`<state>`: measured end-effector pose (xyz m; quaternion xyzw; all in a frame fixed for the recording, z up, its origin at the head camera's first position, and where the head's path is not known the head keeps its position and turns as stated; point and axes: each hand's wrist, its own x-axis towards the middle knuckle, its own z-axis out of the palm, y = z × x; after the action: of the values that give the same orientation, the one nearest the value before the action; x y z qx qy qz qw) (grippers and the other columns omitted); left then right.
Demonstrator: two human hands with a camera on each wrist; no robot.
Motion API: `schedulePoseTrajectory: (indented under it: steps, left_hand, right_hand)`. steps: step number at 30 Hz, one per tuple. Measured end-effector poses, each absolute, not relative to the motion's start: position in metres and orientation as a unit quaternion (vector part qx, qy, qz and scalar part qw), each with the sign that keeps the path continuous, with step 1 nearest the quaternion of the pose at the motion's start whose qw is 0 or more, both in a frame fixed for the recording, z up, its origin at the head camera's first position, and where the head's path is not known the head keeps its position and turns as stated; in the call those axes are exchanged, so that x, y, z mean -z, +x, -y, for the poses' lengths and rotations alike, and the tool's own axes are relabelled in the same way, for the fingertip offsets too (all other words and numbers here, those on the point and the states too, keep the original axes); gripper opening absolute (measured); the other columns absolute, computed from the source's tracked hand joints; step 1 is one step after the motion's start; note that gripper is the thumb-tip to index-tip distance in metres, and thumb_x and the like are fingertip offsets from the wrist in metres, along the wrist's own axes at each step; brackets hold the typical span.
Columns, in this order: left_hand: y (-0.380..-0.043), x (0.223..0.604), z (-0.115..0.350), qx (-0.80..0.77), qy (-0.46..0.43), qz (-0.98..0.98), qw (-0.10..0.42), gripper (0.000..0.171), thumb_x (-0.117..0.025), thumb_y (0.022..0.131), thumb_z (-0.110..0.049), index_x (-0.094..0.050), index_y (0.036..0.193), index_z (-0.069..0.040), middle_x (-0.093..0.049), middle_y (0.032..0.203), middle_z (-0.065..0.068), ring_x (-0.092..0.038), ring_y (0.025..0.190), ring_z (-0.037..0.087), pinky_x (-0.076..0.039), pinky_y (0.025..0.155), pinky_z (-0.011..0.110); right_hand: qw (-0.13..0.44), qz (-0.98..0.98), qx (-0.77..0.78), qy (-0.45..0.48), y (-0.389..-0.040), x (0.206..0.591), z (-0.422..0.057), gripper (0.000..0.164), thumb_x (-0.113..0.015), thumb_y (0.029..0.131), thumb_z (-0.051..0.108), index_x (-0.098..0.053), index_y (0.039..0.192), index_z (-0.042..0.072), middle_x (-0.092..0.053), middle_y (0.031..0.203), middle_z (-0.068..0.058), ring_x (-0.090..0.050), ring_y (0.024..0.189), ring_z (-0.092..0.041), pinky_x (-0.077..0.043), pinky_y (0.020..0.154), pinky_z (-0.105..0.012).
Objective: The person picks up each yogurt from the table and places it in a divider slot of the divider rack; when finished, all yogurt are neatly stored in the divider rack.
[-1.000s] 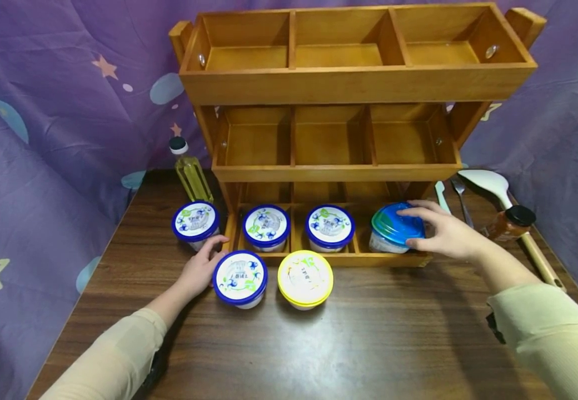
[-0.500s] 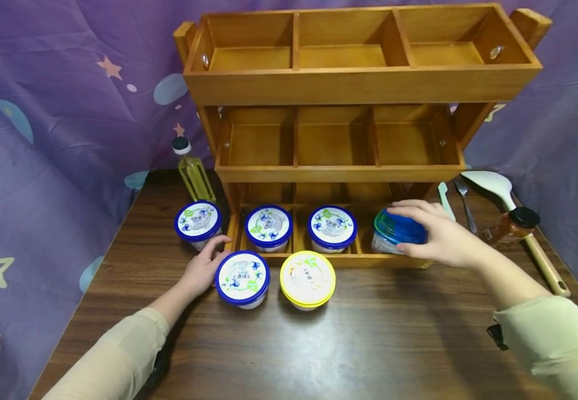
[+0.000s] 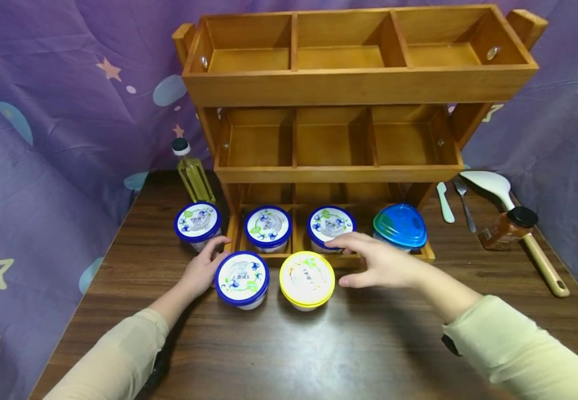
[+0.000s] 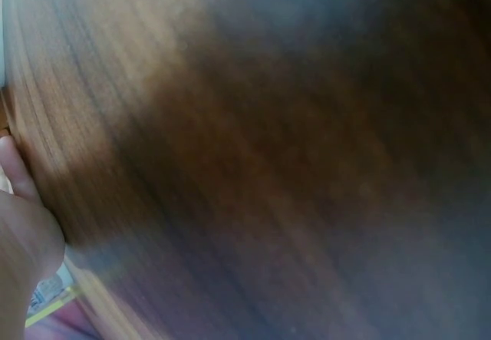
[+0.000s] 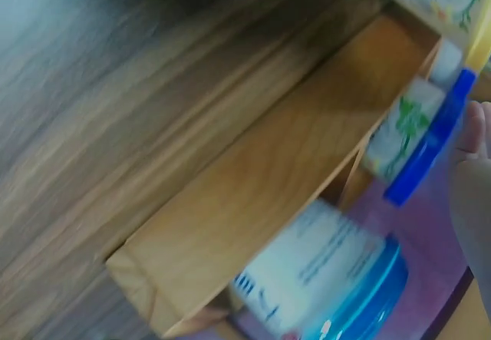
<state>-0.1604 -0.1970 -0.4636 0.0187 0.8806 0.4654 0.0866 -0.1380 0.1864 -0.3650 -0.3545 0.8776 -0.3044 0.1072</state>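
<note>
My right hand (image 3: 381, 261) holds nothing, its thumb and fingers spread just right of a yellow-lidded tub (image 3: 307, 279). Its fingertips overlap the front of a blue-rimmed tub (image 3: 331, 226) in the rack's bottom middle compartment; contact is unclear. A container with a translucent blue lid (image 3: 400, 223) sits in the bottom right compartment, and another blue-rimmed tub (image 3: 268, 228) in the bottom left one. On the table, my left hand (image 3: 203, 269) rests beside the front blue-rimmed tub (image 3: 242, 279), its fingers loosely bent and partly hidden. One more blue-rimmed tub (image 3: 198, 223) stands left of the rack.
The three-tier wooden rack (image 3: 359, 88) stands at the back. An oil bottle (image 3: 194, 175) is at its left. To its right lie a pale green knife (image 3: 446, 203), a fork (image 3: 465, 205), a white spatula with a wooden handle (image 3: 539, 258) and a dark-capped jar (image 3: 506, 230).
My right hand has let go of the blue-lidded container and moved left and nearer, to beside the yellow-lidded tub. The container stays in the right compartment. My left hand has not moved.
</note>
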Motion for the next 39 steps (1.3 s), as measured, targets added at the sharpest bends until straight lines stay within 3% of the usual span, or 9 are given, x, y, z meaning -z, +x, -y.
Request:
schedulePoseTrajectory:
  steps: [8,18,27,39]
  left_hand:
    - [-0.160,0.463,0.197,-0.468,0.022,-0.879,0.087,0.031,-0.047,0.098,-0.030,-0.045,0.129,-0.026,-0.057,0.085,0.011,-0.052,0.052,0.020,-0.048,0.046,0.032]
    - [-0.160,0.466,0.198,-0.469,0.025,-0.879,0.084,0.032,-0.048,0.098,-0.031,-0.046,0.129,-0.025,-0.057,0.084,0.010,-0.053,0.051,0.019,-0.048,0.045,0.031]
    - [-0.162,0.466,0.197,-0.463,0.026,-0.882,0.085,0.031,-0.047,0.098,-0.030,-0.045,0.129,-0.026,-0.057,0.084,0.010,-0.052,0.051,0.019,-0.047,0.045,0.030]
    - [-0.160,0.464,0.198,-0.464,0.027,-0.881,0.087,0.032,-0.047,0.098,-0.032,-0.045,0.130,-0.027,-0.057,0.086,0.010,-0.053,0.055,0.020,-0.048,0.046,0.032]
  right_hand:
    - [0.123,-0.874,0.284,-0.376,-0.133,0.381,-0.157,0.075,-0.076,0.072,0.049,-0.048,0.135,0.017,-0.040,0.139,-0.008,-0.036,0.128,-0.030,-0.038,0.099,-0.050]
    - [0.127,-0.879,0.268,-0.374,-0.127,0.397,-0.144,0.087,-0.079,0.067,0.047,-0.041,0.140,0.020,-0.025,0.147,-0.011,-0.029,0.130,-0.035,-0.035,0.100,-0.050]
    - [0.084,-0.866,0.309,-0.385,-0.126,0.403,-0.147,0.073,-0.081,0.068,0.041,-0.051,0.129,0.017,-0.030,0.144,-0.010,-0.039,0.126,-0.030,-0.038,0.100,-0.046]
    - [0.048,-0.861,0.334,-0.380,-0.119,0.376,-0.163,0.067,-0.083,0.066,0.040,-0.054,0.124,0.020,-0.031,0.145,-0.007,-0.032,0.131,-0.030,-0.039,0.098,-0.049]
